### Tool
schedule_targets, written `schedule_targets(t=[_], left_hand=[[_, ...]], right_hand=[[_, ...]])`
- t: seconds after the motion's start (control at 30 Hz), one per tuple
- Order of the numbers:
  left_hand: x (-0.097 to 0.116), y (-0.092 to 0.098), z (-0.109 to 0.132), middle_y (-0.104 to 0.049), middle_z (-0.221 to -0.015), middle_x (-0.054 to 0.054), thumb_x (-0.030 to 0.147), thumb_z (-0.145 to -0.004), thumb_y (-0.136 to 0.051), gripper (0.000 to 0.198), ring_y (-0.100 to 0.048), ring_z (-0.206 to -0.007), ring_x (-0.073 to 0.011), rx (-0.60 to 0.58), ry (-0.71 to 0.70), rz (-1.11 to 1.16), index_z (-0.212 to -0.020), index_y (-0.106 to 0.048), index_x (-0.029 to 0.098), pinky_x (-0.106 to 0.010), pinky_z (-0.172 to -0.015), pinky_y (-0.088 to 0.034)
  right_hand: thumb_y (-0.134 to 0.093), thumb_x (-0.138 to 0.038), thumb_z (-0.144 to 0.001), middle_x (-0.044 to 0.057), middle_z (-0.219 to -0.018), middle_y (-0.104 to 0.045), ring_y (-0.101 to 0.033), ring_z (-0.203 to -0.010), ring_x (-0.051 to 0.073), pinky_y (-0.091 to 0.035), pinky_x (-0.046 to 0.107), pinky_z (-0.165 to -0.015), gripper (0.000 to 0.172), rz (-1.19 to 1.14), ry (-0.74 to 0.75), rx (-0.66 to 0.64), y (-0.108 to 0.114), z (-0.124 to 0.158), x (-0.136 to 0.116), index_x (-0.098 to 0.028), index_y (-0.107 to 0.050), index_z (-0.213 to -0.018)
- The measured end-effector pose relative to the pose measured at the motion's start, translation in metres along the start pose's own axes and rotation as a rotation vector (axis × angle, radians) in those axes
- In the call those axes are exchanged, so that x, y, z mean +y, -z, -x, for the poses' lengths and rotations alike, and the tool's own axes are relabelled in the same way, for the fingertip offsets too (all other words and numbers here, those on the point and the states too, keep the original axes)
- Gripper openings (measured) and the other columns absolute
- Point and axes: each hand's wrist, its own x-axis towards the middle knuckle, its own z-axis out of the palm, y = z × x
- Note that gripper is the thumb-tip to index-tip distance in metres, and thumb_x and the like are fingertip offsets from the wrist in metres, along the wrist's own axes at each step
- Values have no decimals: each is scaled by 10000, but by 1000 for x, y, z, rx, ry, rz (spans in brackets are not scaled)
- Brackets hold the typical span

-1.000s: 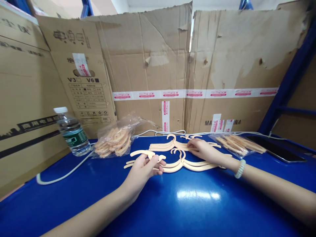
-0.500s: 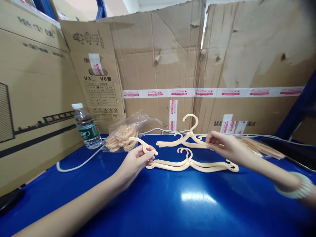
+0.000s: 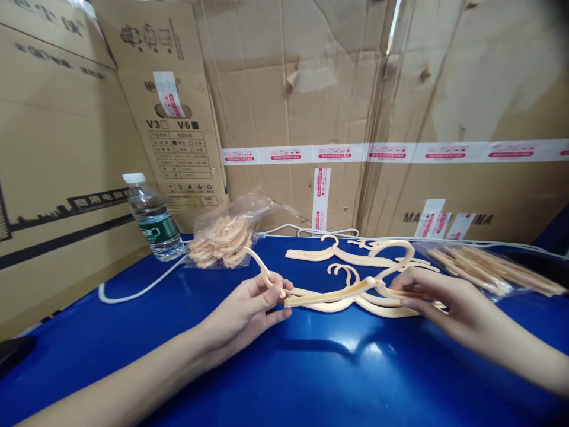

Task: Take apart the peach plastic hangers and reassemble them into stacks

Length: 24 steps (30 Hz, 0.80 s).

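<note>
My left hand [image 3: 249,305] pinches a small curved beige hanger piece [image 3: 258,260] with its thin arm pointing up and left. Between the fingers of my right hand [image 3: 457,302] is the right arm of a beige clothes hanger [image 3: 331,295], raised above the table with its hook leaning up and right. The hanger's left end lies close beside the fingers of my left hand; whether it touches the piece I cannot tell. Below and behind it, paired hangers [image 3: 324,308] rest on the blue table [image 3: 249,379]. Farther back lies another hanger [image 3: 309,255], partly hidden on its right.
A clear bag of beige pieces [image 3: 224,237] lies at the back left, beside a water bottle [image 3: 157,230]. Another bag with long beige parts [image 3: 484,267] is at the right. A white cable [image 3: 146,298] runs along the table. Cardboard [image 3: 275,112] walls the back and left.
My right hand has lifted a hanger off the back of the table and brought it nearer, toward my left hand. My left hand still holds the curved piece. The view has shifted slightly.
</note>
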Motion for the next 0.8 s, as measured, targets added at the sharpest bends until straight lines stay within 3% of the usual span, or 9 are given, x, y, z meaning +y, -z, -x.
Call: schedule_targets(t=[0.2, 0.47, 0.8], left_hand=[[-1, -2, 1, -639, -1009, -42, 295, -747, -821, 267, -575, -936, -151, -8, 83, 37, -835, -596, 182, -274, -788, -459], [3, -8, 2, -642, -998, -55, 262, -729, -834, 270, -594, -879, -145, -1, 89, 26, -818, -604, 153, -277, -796, -470], [1, -9, 1, -647, -876, -40, 240, -707, -851, 273, -615, -782, -126, 0, 87, 40, -806, -619, 139, -244, -748, -503]], right_hand=[[-500, -295, -915, 60, -858, -678, -662, -753, 204, -567, 305, -638, 123, 10, -9, 11, -1, 3, -1, -256, -616, -900], [-494, -284, -925, 52, -859, -683, -665, -766, 206, -533, 300, -641, 124, 123, -6, 52, 5, 3, -17, -228, -603, -905], [-495, -254, -917, 44, -891, -669, -658, -877, 235, -508, 325, -696, 73, 268, 22, 65, 5, 8, -10, -240, -565, -900]])
